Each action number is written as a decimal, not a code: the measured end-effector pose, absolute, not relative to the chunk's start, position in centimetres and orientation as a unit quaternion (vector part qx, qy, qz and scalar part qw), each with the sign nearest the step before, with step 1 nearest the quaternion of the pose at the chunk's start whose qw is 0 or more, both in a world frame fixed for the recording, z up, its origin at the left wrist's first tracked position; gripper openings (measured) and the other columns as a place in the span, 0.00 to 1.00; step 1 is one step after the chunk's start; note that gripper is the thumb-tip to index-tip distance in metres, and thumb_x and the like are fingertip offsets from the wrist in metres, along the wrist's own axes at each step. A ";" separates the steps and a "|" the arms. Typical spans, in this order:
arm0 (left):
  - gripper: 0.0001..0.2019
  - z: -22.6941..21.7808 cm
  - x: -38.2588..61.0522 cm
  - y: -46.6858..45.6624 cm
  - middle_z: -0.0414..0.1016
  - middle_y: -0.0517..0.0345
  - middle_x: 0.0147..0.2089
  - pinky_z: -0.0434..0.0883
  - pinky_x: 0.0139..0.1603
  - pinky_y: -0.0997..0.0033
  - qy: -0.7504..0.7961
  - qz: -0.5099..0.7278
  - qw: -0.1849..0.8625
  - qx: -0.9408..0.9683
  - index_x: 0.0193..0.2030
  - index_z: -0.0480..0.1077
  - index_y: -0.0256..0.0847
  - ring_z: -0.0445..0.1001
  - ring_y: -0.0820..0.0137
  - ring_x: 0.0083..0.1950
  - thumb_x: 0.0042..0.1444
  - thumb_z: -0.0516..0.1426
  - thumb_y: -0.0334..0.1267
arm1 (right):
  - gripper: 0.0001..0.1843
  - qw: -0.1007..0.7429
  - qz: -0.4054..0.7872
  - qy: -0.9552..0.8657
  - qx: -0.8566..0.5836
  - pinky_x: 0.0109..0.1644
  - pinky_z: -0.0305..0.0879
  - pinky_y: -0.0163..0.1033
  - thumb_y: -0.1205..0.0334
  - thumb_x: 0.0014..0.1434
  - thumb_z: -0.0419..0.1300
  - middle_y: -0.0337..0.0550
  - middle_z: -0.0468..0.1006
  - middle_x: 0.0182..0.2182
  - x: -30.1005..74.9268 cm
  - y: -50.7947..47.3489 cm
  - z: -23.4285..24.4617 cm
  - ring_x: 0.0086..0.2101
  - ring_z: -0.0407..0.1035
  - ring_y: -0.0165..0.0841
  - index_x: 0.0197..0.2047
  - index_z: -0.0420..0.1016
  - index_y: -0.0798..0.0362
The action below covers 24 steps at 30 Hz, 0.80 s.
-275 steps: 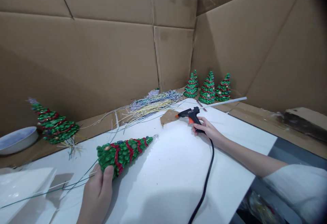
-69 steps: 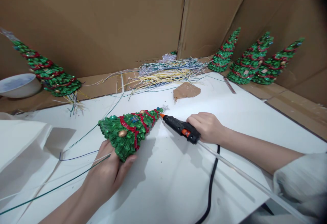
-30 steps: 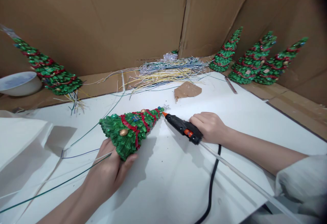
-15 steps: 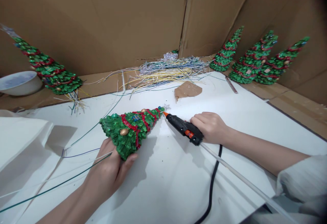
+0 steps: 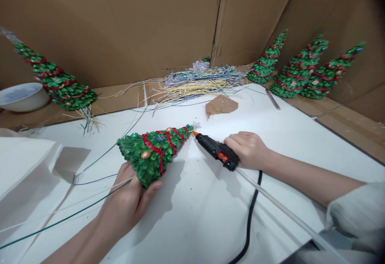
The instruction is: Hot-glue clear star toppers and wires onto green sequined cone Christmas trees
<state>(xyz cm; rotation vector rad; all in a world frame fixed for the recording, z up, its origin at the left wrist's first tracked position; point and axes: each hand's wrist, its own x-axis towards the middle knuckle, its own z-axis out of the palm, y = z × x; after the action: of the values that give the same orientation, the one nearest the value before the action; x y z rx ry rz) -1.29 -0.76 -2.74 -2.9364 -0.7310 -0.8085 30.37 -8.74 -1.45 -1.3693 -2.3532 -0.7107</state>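
My left hand [image 5: 128, 200] is closed around the base of a small green Christmas tree figurine [image 5: 153, 151] with red garlands and gold balls. The tree is tilted on its side, its top pointing right. At that top sits a clear star [image 5: 196, 125]. My right hand [image 5: 248, 149] grips a black hot glue gun [image 5: 215, 149], whose orange nozzle is at or very near the tree's top. A long clear glue stick [image 5: 279, 206] sticks out of the gun's back. Green and white wires [image 5: 69, 218] run from the tree's base over my left wrist to the left.
A bundle of thin wires [image 5: 204, 81] lies at the back. One decorated tree [image 5: 60, 79] and a white bowl [image 5: 24, 97] stand at the left. Several trees [image 5: 288, 75] stand back right. Brown scrap [image 5: 221, 106] lies mid-table; a black cord [image 5: 251, 216] hangs from the gun.
Hardly anything differs: both hands, the tree and the glue gun hold their places, and the whole view has shifted only very slightly.
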 end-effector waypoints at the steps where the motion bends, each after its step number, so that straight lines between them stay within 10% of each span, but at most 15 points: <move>1: 0.07 -2.8 -1.3 -0.7 0.73 0.49 0.40 0.66 0.47 0.59 -0.233 -0.260 0.006 -0.937 0.42 0.64 0.40 0.71 0.59 0.45 0.59 0.49 0.35 | 0.11 0.162 -0.247 -0.825 -0.482 0.26 0.48 0.35 0.64 0.57 0.50 0.37 0.65 0.17 30.4 -8.8 -1.5 0.18 0.52 0.28 0.24 0.64 0.53; 17: 0.07 -2.7 -1.2 -0.7 0.70 0.48 0.39 0.66 0.46 0.60 -0.219 -0.256 0.031 -0.941 0.42 0.63 0.38 0.68 0.59 0.45 0.61 0.48 0.36 | 0.12 0.174 -0.224 -0.813 -0.508 0.25 0.51 0.36 0.63 0.59 0.48 0.39 0.70 0.18 30.4 -9.0 -1.9 0.18 0.58 0.29 0.31 0.70 0.56; 24: 0.07 -2.8 -1.3 -0.8 0.71 0.50 0.39 0.66 0.47 0.61 -0.239 -0.256 0.004 -0.937 0.41 0.64 0.39 0.69 0.60 0.45 0.60 0.48 0.37 | 0.14 0.334 0.016 -0.658 -0.674 0.21 0.53 0.32 0.51 0.55 0.57 0.34 0.67 0.16 31.0 -8.7 -1.6 0.17 0.59 0.26 0.31 0.69 0.54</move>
<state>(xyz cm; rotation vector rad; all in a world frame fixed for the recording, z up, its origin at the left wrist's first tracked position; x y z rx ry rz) -1.26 -0.81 -2.83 -2.9353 -0.7499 -0.8015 30.96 -8.72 -1.62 -1.7601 -1.7190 0.0430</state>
